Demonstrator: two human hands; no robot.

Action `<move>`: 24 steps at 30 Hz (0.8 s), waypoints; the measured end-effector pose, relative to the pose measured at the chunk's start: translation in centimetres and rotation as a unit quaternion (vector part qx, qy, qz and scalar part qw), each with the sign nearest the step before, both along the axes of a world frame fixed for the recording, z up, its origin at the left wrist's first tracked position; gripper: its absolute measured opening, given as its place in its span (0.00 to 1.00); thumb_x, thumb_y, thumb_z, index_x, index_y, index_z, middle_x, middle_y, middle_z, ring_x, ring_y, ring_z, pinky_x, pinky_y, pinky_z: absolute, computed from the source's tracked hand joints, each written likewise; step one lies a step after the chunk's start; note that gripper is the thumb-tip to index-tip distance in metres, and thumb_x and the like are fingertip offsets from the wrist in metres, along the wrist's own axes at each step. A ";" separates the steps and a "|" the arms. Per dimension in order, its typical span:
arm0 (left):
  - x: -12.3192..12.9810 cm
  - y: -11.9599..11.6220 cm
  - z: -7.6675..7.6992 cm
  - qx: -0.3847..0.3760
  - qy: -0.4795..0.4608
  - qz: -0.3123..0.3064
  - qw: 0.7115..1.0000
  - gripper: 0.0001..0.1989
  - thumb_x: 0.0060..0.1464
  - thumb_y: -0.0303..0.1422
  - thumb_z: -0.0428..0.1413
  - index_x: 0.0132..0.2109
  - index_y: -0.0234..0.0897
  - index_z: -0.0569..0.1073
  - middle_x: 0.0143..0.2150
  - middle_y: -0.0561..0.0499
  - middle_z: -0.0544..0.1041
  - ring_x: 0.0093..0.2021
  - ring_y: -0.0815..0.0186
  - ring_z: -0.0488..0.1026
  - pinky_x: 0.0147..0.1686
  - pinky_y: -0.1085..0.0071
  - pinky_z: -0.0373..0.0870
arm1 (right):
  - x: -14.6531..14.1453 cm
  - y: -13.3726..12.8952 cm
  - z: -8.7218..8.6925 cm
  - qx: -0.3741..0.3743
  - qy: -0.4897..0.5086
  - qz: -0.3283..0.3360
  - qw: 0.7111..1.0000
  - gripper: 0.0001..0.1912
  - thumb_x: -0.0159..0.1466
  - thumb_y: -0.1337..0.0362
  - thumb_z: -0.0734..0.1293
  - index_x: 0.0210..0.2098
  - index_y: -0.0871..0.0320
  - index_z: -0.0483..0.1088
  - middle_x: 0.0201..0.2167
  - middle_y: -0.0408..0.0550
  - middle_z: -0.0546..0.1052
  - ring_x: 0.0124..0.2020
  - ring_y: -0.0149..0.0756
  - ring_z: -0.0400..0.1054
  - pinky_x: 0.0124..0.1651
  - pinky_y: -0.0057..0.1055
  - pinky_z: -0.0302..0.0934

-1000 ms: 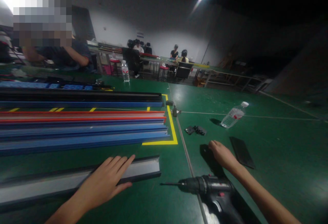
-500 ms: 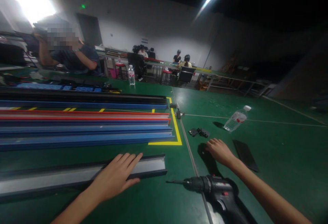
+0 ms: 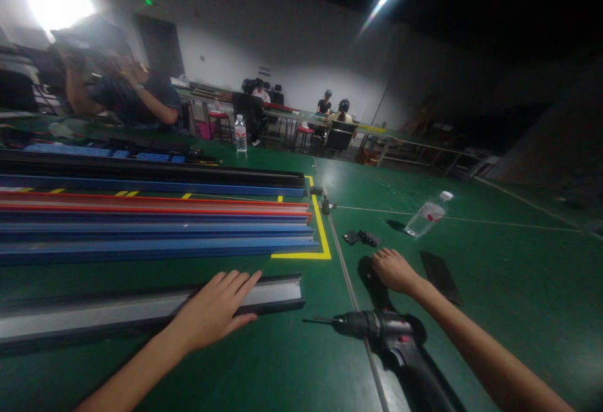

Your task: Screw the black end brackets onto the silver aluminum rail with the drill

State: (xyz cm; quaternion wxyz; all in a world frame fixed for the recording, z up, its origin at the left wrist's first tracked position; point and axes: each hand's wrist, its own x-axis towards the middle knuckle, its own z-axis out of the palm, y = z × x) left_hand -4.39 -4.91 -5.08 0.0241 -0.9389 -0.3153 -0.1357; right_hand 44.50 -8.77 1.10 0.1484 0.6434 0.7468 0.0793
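My left hand (image 3: 221, 305) lies across a long dark-edged channel profile (image 3: 277, 291) with a pale inner face. Its fingers are stretched out over the far edge, and the thumb is apart on the near side. On the green table to the right, my right hand (image 3: 392, 269) is closed, fingers curled under; whatever they may hold is hidden. Just beyond it are small black parts (image 3: 362, 237). A black cordless drill (image 3: 391, 330) lies on its side between my forearms, its bit pointing left toward the profile's end.
Blue, orange and black profiles (image 3: 155, 236) lie behind, beside yellow tape (image 3: 301, 255). A tilted water bottle (image 3: 428, 214) and a dark flat object (image 3: 440, 277) are at right. Another bottle (image 3: 240, 134) stands farther back. A person (image 3: 136, 92) sits across the table; others are in the background.
The whole view has shifted slightly, so things appear a little higher and farther left. My hands keep nearly the same places beside the profile and the small black parts.
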 end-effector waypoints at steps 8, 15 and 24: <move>-0.1 0.1 0.1 -0.012 0.005 0.003 1.000 0.37 0.68 0.57 0.45 0.72 0.36 0.60 0.60 0.37 0.76 0.55 0.51 0.74 0.54 0.54 0.69 | 1.2 0.2 -0.3 0.004 0.108 -0.022 0.994 0.17 0.71 0.58 0.69 0.56 0.58 0.72 0.55 0.52 0.77 0.50 0.44 0.75 0.52 0.48 0.73; -0.3 0.4 -0.3 0.010 0.004 -0.002 1.000 0.36 0.68 0.55 0.48 0.73 0.37 0.60 0.60 0.38 0.77 0.55 0.51 0.74 0.53 0.56 0.69 | 3.3 -0.7 -0.1 0.013 0.227 -0.107 0.968 0.17 0.71 0.58 0.69 0.56 0.58 0.72 0.54 0.51 0.77 0.48 0.43 0.76 0.50 0.46 0.74; -0.3 0.5 0.0 0.010 0.003 0.002 1.000 0.36 0.67 0.56 0.48 0.72 0.38 0.62 0.59 0.40 0.78 0.54 0.52 0.75 0.53 0.57 0.71 | 4.5 -2.2 -0.4 0.058 0.317 -0.184 0.929 0.17 0.71 0.57 0.69 0.56 0.58 0.72 0.54 0.51 0.77 0.49 0.43 0.76 0.50 0.46 0.74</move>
